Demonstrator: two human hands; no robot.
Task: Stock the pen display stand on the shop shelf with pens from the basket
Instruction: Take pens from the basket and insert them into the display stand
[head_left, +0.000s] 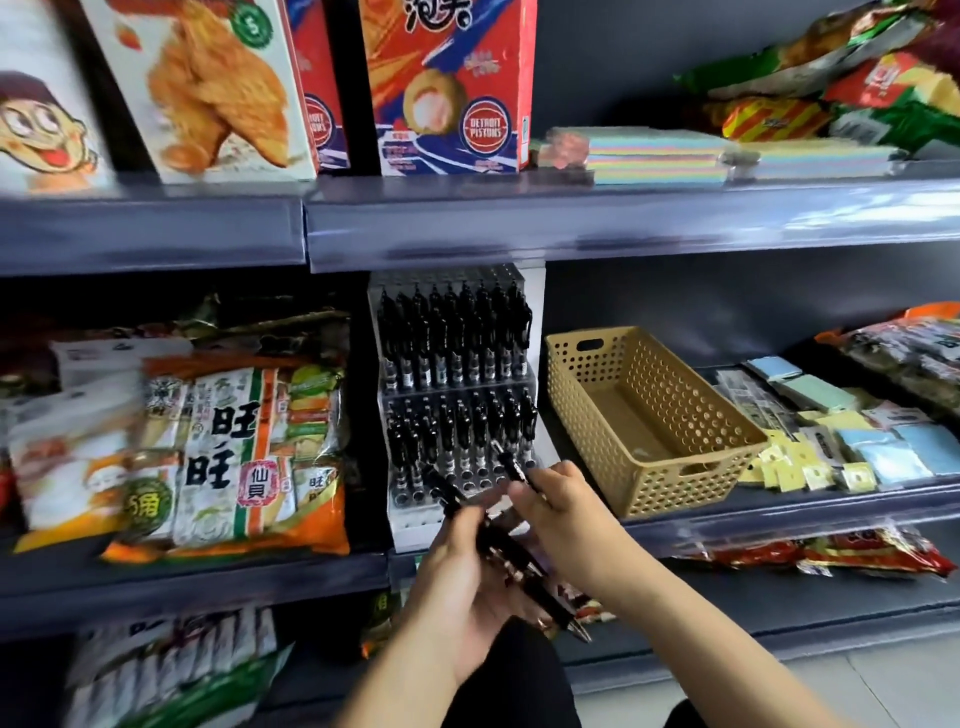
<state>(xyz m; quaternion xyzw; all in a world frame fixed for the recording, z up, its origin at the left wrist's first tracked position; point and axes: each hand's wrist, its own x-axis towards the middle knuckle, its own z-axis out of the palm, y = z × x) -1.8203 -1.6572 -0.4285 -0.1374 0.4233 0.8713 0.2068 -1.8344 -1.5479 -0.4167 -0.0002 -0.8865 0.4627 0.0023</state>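
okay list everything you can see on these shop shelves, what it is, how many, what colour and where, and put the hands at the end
pen display stand: one, white tiered, middle shelf centre, rows of black pens
basket: one, tan perforated, right of the stand, looks empty
snack bags: several, orange, green and white, left of the stand
snack boxes: several, red, blue and white, top shelf left
coloured paper pads: stacks, pastel rainbow, top shelf right
small packets: many, blue and yellow, right of the basket
loose pens: a bunch, count unclear, black, in the hands
left hand: holds the bunch
right hand: grips one pen near the stand
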